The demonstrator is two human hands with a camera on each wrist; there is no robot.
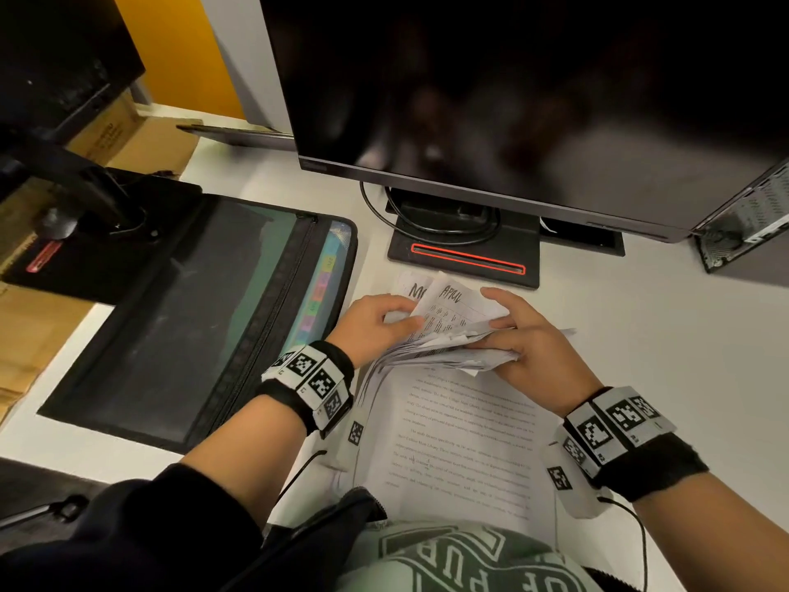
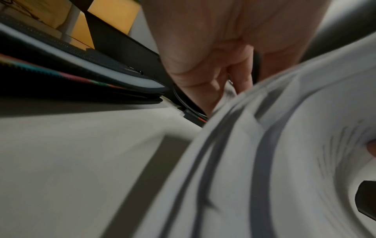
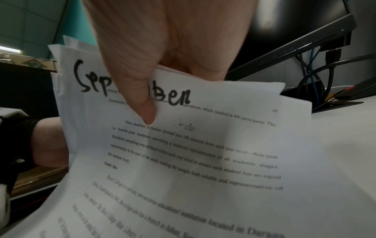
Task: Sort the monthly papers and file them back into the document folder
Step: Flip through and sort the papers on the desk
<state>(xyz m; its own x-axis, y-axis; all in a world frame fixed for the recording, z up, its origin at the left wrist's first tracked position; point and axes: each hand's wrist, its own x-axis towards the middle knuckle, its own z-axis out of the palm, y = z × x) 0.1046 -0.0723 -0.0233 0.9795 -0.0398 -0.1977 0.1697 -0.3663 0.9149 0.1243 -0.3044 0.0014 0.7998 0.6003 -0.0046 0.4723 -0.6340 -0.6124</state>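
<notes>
Both hands are on the paper stack in front of the monitor: right hand pinches it, thumb over a "September" sheet, and left hand holds the April page. Document folder lies open on the table to the left, colored tabs showing inside.

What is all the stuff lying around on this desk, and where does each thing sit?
Paper stack: many sheets, white, held above the desk; the top sheet reads April, the underside sheet September.
Printed page: one, white, flat on the desk under the stack.
Document folder: one, black with coloured tabs, open, left of the papers.
Monitor: one, black, screen dark, behind the papers.
Monitor base: one, black with a red line.
Cardboard box: one, brown, far left.
Desk: one, white.
Left hand: holds the stack's left edge.
Right hand: grips the stack's right side.
</notes>
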